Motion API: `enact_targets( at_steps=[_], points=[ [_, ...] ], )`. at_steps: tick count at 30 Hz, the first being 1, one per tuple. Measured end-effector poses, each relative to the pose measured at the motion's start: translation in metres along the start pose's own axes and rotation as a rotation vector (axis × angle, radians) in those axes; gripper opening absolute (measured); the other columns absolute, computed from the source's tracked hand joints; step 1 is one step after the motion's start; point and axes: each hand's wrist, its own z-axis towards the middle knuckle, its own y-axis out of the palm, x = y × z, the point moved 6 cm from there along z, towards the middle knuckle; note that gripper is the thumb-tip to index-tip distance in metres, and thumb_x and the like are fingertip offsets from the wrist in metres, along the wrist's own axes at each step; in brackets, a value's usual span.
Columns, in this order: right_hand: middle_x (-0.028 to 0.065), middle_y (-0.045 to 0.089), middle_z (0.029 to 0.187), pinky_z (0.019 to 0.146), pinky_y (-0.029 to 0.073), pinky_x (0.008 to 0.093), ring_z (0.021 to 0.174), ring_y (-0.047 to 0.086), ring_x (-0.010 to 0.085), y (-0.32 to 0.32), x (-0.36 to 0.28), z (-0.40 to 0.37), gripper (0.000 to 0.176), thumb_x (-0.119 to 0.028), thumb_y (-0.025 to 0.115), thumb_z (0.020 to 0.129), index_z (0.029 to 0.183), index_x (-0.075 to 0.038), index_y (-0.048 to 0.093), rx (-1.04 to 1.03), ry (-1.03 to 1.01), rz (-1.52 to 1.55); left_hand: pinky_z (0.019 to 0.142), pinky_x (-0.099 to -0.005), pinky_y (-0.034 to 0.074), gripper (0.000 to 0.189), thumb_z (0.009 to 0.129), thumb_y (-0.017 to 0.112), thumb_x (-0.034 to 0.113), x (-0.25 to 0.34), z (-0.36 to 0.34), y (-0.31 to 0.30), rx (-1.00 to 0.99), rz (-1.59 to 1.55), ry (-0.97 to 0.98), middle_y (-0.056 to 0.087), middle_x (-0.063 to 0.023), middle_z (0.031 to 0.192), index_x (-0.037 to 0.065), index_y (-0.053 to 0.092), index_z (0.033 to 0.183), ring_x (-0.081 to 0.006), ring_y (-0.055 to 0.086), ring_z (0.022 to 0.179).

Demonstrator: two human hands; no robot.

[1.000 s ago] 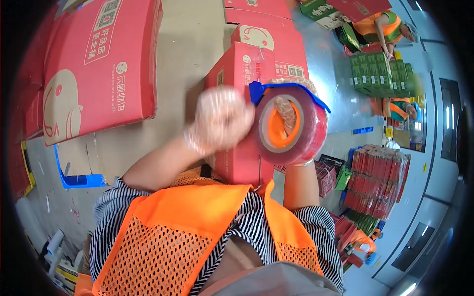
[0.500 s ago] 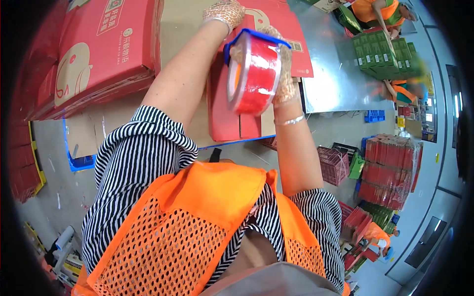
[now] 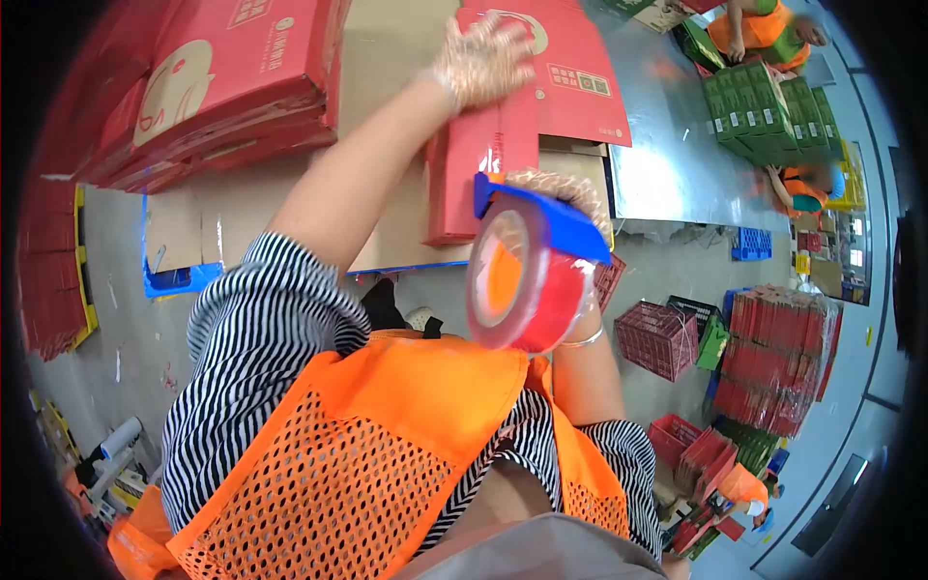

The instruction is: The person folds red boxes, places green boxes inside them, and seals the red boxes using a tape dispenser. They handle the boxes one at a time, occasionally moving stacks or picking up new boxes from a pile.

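My right hand (image 3: 570,198), in a clear plastic glove, grips a tape dispenser (image 3: 527,271) with a blue frame and a red tape roll, held close to my chest. My left hand (image 3: 480,60), also gloved, lies flat with spread fingers on top of a red cardboard box (image 3: 488,159) that stands on the work table. The box carries a white logo and a label.
Stacks of flattened red cartons (image 3: 227,87) lie at the left. A metal table (image 3: 667,145) runs to the right with green boxes (image 3: 764,111). People in orange vests (image 3: 764,24) work at the far end. Red crates (image 3: 662,338) and stacked red packs (image 3: 778,358) stand on the floor.
My right hand has pulled the tape dispenser down and back from the box toward my chest. My left hand has shifted onto the box top and spread flat.
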Motion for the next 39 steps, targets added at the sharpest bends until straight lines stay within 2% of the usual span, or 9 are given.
enact_targets(
  at_steps=[5, 13, 17, 22, 25, 27, 30, 35, 39],
  points=[
    [0.0149, 0.070, 0.105, 0.085, 0.056, 0.0349, 0.094, 0.068, 0.0213, -0.024, 0.003, -0.027, 0.018, -0.006, 0.067, 0.084, 0.101, 0.001, 0.066, 0.192, 0.321, -0.167, 0.108, -0.0616, 0.029, 0.060, 0.095, 0.051, 0.045, 0.037, -0.072, -0.013, -0.040, -0.108, 0.080, 0.033, -0.0051, 0.155, 0.018, 0.038, 0.148, -0.0325, 0.027, 0.144],
    [0.0099, 0.073, 0.099, 0.094, 0.053, 0.0430, 0.097, 0.070, 0.0268, 0.009, -0.035, -0.088, 0.035, -0.013, 0.086, 0.065, 0.095, -0.009, 0.068, -0.096, -0.611, -0.798, 0.110, -0.0646, 0.024, 0.060, 0.098, 0.046, 0.046, 0.048, -0.068, -0.012, -0.046, -0.117, 0.057, 0.028, -0.0055, 0.158, 0.019, 0.035, 0.150, -0.0326, 0.021, 0.147],
    [0.0110, 0.072, 0.101, 0.096, 0.052, 0.0471, 0.100, 0.069, 0.0306, -0.004, -0.010, -0.107, 0.044, -0.016, 0.090, 0.061, 0.096, -0.011, 0.065, -0.087, -0.624, -0.880, 0.110, -0.0668, 0.020, 0.061, 0.096, 0.050, 0.047, 0.042, -0.067, -0.004, 0.049, -0.142, 0.102, 0.029, -0.0061, 0.157, 0.018, 0.039, 0.148, -0.0343, 0.021, 0.147],
    [0.0104, 0.070, 0.109, 0.101, 0.047, 0.0525, 0.105, 0.067, 0.0292, -0.008, -0.003, -0.103, 0.063, -0.021, 0.088, 0.067, 0.118, -0.013, 0.053, -0.279, -0.691, -0.935, 0.117, -0.0512, 0.022, 0.067, 0.092, 0.056, 0.046, 0.027, -0.059, 0.003, 0.060, -0.250, 0.157, 0.030, -0.0112, 0.157, 0.016, 0.038, 0.149, -0.0324, 0.018, 0.148],
    [0.0091, 0.069, 0.112, 0.101, 0.048, 0.0511, 0.108, 0.066, 0.0288, -0.011, -0.001, -0.102, 0.061, -0.023, 0.087, 0.069, 0.119, -0.015, 0.053, -0.284, -0.688, -0.943, 0.113, -0.0424, 0.032, 0.071, 0.090, 0.058, 0.051, -0.015, -0.030, 0.014, 0.384, -0.740, 0.032, 0.039, -0.0155, 0.151, 0.014, 0.039, 0.148, -0.0284, 0.034, 0.141],
    [0.0096, 0.068, 0.115, 0.101, 0.047, 0.0509, 0.112, 0.065, 0.0288, -0.015, 0.003, -0.103, 0.058, -0.022, 0.087, 0.070, 0.118, -0.015, 0.054, -0.304, -0.684, -0.959, 0.111, -0.0494, 0.031, 0.065, 0.096, 0.047, 0.049, -0.055, 0.008, 0.064, 0.062, -1.560, -0.335, 0.040, -0.0127, 0.150, 0.017, 0.033, 0.150, -0.0304, 0.034, 0.140],
    [0.0106, 0.068, 0.116, 0.101, 0.047, 0.0509, 0.111, 0.065, 0.0295, -0.016, 0.011, -0.092, 0.057, -0.021, 0.088, 0.068, 0.115, -0.013, 0.057, -0.342, -0.695, -1.050, 0.101, -0.0410, 0.042, 0.060, 0.097, 0.046, 0.047, -0.121, 0.059, 0.209, 0.053, -1.444, -0.228, 0.055, -0.0196, 0.132, 0.009, 0.041, 0.143, -0.0330, 0.052, 0.123],
    [0.0148, 0.069, 0.112, 0.102, 0.046, 0.0519, 0.109, 0.066, 0.0314, -0.018, -0.030, -0.035, 0.028, -0.007, 0.072, 0.078, 0.103, -0.012, 0.060, -0.222, -0.467, -0.827, 0.096, -0.0415, 0.044, 0.057, 0.098, 0.046, 0.047, -0.117, 0.031, 0.242, 0.017, -1.586, -0.487, 0.058, -0.0199, 0.125, 0.006, 0.045, 0.138, -0.0340, 0.055, 0.117],
    [0.0146, 0.071, 0.107, 0.102, 0.047, 0.0482, 0.105, 0.068, 0.0279, 0.024, -0.099, 0.062, 0.018, -0.004, 0.066, 0.082, 0.098, -0.008, 0.062, -0.272, -0.819, -0.759, 0.093, -0.0418, 0.046, 0.056, 0.098, 0.046, 0.046, -0.092, -0.048, 0.233, -0.110, -1.503, -0.715, 0.061, -0.0201, 0.120, 0.003, 0.049, 0.134, -0.0348, 0.058, 0.112]
  ],
)
